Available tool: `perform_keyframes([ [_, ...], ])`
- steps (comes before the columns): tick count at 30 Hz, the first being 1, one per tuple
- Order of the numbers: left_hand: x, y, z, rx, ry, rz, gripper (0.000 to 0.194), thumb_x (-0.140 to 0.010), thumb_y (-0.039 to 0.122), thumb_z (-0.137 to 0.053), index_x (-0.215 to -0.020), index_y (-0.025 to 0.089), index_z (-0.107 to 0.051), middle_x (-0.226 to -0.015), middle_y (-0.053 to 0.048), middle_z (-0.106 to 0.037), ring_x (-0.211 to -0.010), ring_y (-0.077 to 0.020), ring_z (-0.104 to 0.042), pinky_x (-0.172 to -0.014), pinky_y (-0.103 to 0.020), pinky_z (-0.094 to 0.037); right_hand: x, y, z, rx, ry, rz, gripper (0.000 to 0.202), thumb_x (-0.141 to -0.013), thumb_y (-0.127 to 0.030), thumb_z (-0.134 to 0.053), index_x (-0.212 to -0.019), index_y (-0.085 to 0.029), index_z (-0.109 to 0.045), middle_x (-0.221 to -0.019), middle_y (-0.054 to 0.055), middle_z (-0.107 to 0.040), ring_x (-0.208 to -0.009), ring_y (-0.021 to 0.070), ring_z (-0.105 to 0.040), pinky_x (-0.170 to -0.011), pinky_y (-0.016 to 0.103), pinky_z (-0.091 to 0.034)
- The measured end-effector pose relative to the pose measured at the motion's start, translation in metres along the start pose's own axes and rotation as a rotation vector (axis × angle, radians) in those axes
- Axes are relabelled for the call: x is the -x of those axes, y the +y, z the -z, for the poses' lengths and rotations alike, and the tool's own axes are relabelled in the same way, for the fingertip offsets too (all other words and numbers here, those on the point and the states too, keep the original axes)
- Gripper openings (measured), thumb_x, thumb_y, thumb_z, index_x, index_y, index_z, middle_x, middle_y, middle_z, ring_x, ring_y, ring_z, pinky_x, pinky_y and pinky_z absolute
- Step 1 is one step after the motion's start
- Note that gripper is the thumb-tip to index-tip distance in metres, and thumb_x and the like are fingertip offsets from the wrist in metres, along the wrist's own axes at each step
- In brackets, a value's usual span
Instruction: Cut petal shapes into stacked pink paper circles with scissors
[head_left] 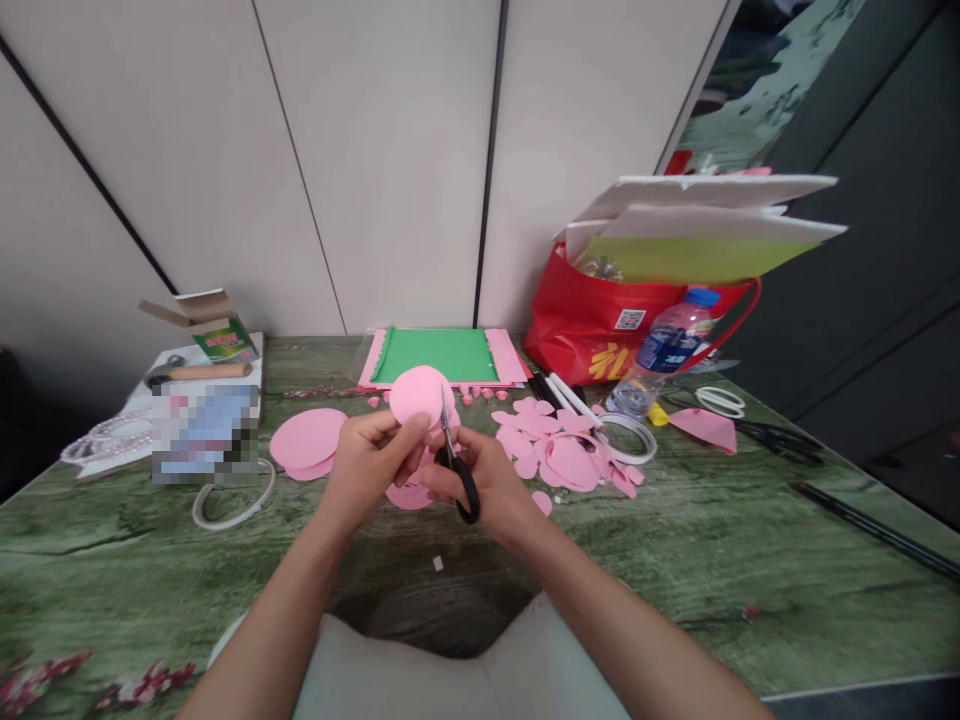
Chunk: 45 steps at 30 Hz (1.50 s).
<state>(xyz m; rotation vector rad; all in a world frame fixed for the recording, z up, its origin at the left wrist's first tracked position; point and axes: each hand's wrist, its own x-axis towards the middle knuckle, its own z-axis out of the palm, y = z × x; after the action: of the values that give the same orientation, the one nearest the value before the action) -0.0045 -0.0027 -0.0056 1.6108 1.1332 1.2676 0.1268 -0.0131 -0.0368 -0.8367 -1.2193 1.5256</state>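
Between finger and thumb, my left hand [381, 452] pinches a pink paper circle [417, 393] held up over the table. My right hand [484, 480] grips black-handled scissors [463, 478], fingers closed about the loops. The scissor blades point up and away from me, lying against the right part of the circle. Whether they are cutting into the paper I cannot tell. Below my hands lie more pink paper pieces [409, 494], partly hidden. Left of my left hand is a small stack of larger pink circles [307, 443].
Pink flower-shaped cutouts [559, 445] lie heaped on the right, beside a roll of tape [628, 440]. Behind them stand a red bag [570, 310] and a water bottle [664, 350]. Green paper [439, 356] lies at the back. Another tape ring [235, 497] sits left.
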Motion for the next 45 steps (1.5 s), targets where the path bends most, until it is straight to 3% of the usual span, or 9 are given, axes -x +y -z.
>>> perform_keyframes([
  [18, -0.0011, 0.0007, 0.0002, 0.073, 0.082, -0.007, 0.034, -0.077, 0.031, -0.056, -0.048, 0.015, -0.047, -0.039, 0.006, -0.043, -0.032, -0.0034, -0.035, -0.033, -0.017, -0.024, 0.0015, -0.0035, -0.0032, -0.056, 0.020, -0.047, 0.039, -0.048, -0.035, -0.078, -0.070, -0.017, -0.051, -0.042, -0.011, -0.043, -0.036, 0.0039, -0.040, -0.043, 0.021, -0.042],
  [37, -0.0016, 0.0033, -0.0035, -0.010, 0.076, -0.017, 0.033, -0.077, 0.028, -0.056, -0.048, 0.014, -0.048, -0.038, 0.006, -0.044, -0.032, -0.0029, -0.036, -0.033, -0.015, -0.026, 0.0008, 0.0017, -0.0026, -0.069, 0.000, -0.031, 0.033, -0.056, -0.034, -0.074, -0.073, -0.017, -0.052, -0.045, -0.010, -0.046, -0.038, 0.0049, -0.044, -0.048, 0.024, -0.045],
  [45, -0.0024, -0.0018, -0.0018, -0.044, 0.021, -0.025, 0.032, -0.077, 0.029, -0.056, -0.049, 0.014, -0.047, -0.037, 0.007, -0.043, -0.032, -0.0025, -0.036, -0.033, -0.014, -0.026, -0.0012, -0.0011, -0.0016, -0.035, 0.068, -0.008, 0.038, -0.053, -0.032, -0.075, -0.078, -0.016, -0.051, -0.052, -0.006, -0.055, -0.046, 0.0076, -0.050, -0.046, 0.020, -0.039],
])
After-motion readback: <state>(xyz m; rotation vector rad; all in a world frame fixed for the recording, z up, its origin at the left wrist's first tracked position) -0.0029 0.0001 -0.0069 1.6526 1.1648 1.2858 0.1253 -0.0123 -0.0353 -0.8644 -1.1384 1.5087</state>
